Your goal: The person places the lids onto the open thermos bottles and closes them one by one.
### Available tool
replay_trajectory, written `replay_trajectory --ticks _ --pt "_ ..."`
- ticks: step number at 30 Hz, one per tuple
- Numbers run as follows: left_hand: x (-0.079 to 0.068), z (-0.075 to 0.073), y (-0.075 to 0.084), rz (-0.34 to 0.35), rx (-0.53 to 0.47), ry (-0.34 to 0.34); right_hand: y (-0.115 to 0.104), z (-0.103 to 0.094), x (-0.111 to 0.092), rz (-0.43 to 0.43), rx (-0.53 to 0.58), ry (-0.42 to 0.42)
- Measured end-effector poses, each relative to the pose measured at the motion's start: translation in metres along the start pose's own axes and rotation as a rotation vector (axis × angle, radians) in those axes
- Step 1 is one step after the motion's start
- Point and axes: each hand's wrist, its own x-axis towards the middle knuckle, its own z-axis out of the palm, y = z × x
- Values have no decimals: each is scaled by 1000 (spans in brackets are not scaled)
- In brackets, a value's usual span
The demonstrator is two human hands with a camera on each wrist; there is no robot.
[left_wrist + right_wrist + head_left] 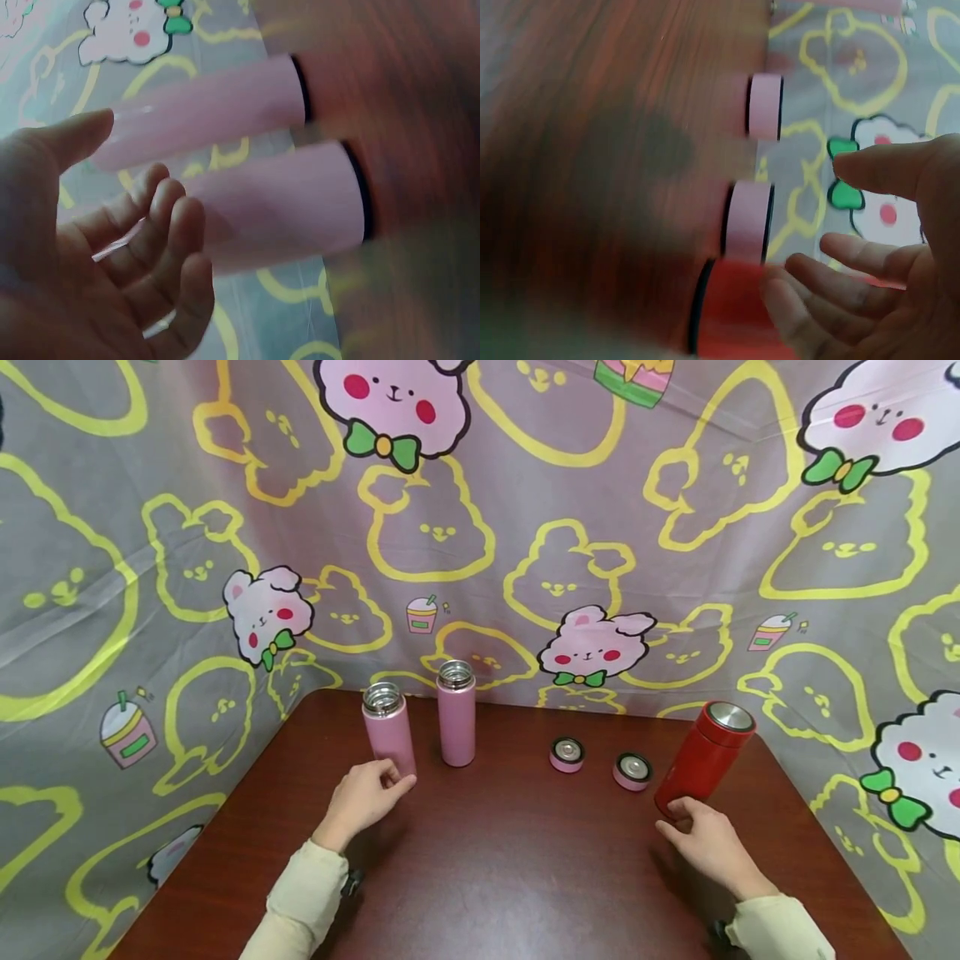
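Cream left sleeve (303, 893) and right sleeve (780, 931) enter from the near side. Left hand (365, 802): released, fingers loosely bent, grasping nothing; positioned at the near side of the left pink bottle (388, 735), contact not determinable. Said bottle stands on the desk, mouth uncovered, steel rim exposed. Second pink bottle (457, 727) stands just to its right, apart, likewise uncovered. Right hand (708, 843): released, fingers relaxed, grasping nothing; located by the base of the red flask (701, 760), contact likewise not determinable. Flask stands at the right, steel disc on top. Between flask and bottles lie the left pink cap (567, 756) and right pink cap (632, 772), apart, steel-coloured discs upward. Desk (487, 860): reddish-brown wood-grain. Behind it hangs grey cloth (502, 493) printed with yellow-outlined animals.
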Motion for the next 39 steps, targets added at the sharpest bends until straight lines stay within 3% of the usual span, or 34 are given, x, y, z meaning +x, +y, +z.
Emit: replay_trajectory --ticks 4,7,11,16,23,26,32,39 --pt "2 -9 -4 -143 47 -12 -11 8 10 -86 -83 35" --pt "5 -12 -5 -241 68 -37 -16 14 18 -101 -137 39" --pt "10 -11 -8 -312 49 -31 -22 20 29 -116 -179 51" --pt "23 -5 -15 -283 -69 30 -26 28 46 -142 -206 75" --pt "41 2 -20 -210 -392 173 -29 41 69 -204 -299 65" --pt "45 4 -20 -187 -487 209 -32 46 78 -212 -354 45" --pt "49 9 -18 -163 -503 220 -31 50 89 -180 -410 12" --pt "52 13 -18 -200 -504 208 -25 54 94 -136 -414 -32"
